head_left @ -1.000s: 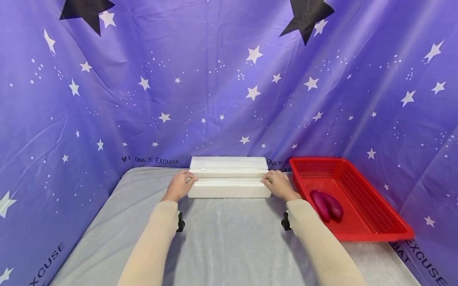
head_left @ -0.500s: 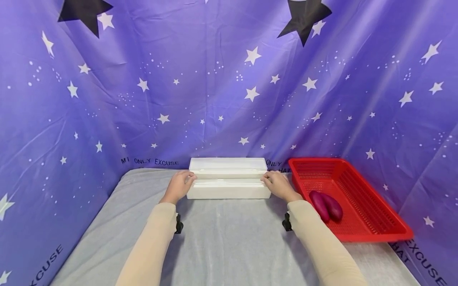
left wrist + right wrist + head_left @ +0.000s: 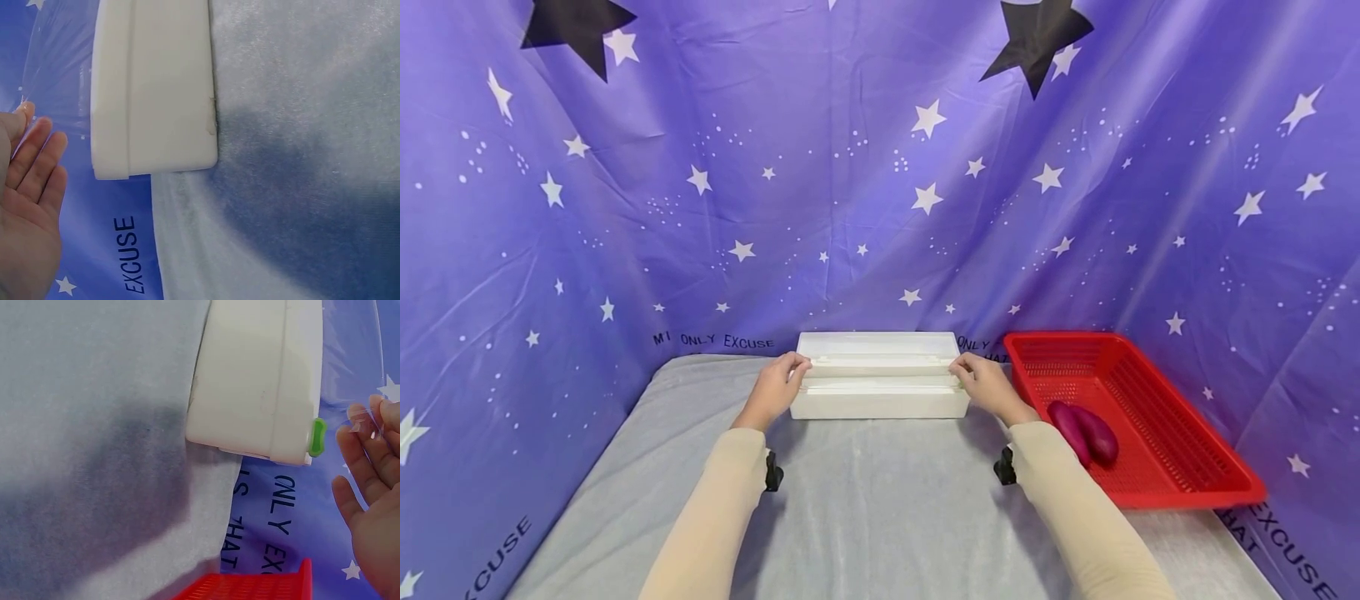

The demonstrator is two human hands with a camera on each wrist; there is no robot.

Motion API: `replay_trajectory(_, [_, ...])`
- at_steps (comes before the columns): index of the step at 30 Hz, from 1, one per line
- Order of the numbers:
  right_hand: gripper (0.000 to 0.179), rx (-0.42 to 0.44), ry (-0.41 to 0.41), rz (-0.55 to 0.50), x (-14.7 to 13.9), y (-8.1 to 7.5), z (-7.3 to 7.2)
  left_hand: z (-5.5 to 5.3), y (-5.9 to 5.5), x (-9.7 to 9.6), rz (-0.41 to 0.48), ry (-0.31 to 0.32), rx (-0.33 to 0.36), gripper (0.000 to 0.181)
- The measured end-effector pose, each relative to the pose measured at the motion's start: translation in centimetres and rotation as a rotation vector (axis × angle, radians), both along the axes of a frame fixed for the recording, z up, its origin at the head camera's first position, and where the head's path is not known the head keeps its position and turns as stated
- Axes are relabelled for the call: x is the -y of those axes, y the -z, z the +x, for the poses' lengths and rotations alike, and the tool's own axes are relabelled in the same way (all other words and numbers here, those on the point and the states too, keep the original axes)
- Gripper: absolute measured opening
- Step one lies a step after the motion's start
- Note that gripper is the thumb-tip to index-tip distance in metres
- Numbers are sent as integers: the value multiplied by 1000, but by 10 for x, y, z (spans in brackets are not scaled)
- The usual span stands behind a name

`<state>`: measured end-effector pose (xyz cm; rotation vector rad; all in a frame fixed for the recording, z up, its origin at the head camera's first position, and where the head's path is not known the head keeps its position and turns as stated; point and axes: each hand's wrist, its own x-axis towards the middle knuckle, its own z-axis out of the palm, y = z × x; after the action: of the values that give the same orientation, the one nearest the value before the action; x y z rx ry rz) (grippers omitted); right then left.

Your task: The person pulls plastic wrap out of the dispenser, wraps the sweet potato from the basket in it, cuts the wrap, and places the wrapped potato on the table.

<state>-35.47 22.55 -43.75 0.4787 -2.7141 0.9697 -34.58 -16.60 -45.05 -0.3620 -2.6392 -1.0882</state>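
Observation:
A long white cling film dispenser [image 3: 880,407] lies across the far part of the table, its lid [image 3: 880,342] raised at the back. Clear cling film [image 3: 59,69] stretches up from the dispenser between the hands. My left hand [image 3: 771,387] pinches one corner of the film between thumb and forefinger, the other fingers loosely extended. At the opposite end my right hand [image 3: 991,387] pinches the other corner; the right wrist view shows the film [image 3: 353,350] running to its fingertips. A green slide cutter [image 3: 317,437] sits at the dispenser's right end, close to that hand.
To the right stands a red perforated plastic basket [image 3: 1180,433] holding two purple, elongated vegetables [image 3: 1097,435]. Grey cloth [image 3: 865,508] covers the table. A purple star-printed curtain [image 3: 850,167] hangs right behind the dispenser and along both sides.
Both hands have risen slightly away from the dispenser's front, drawing the pinched film up a little. The green cutter at the right end now shows. Basket and vegetables stay put.

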Motion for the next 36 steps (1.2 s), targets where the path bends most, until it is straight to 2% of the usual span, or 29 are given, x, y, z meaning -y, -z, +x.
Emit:
replay_trajectory(7, [15,1,0,-29,0,-2,5,4,-4,1,45,9,18,26])
replay_trajectory(12, [15,6,4,-81,-1,-4,10,3,-5,2,38,38,-42,21])
replay_trajectory(18, [16,-25,-3,-114,0,-10,16,5,-10,2,62,64,-100,18])
replay_trajectory(26, [20,-81,-14,-143,-1,-12,20,10,-17,2,99,89,-120,18])
replay_trajectory(33, [20,-116,-17,-172,-2,-18,24,18,-23,3,139,86,-115,19])
replay_trajectory(36, [19,-152,-27,-195,0,-22,25,20,-28,4,166,89,-134,19])
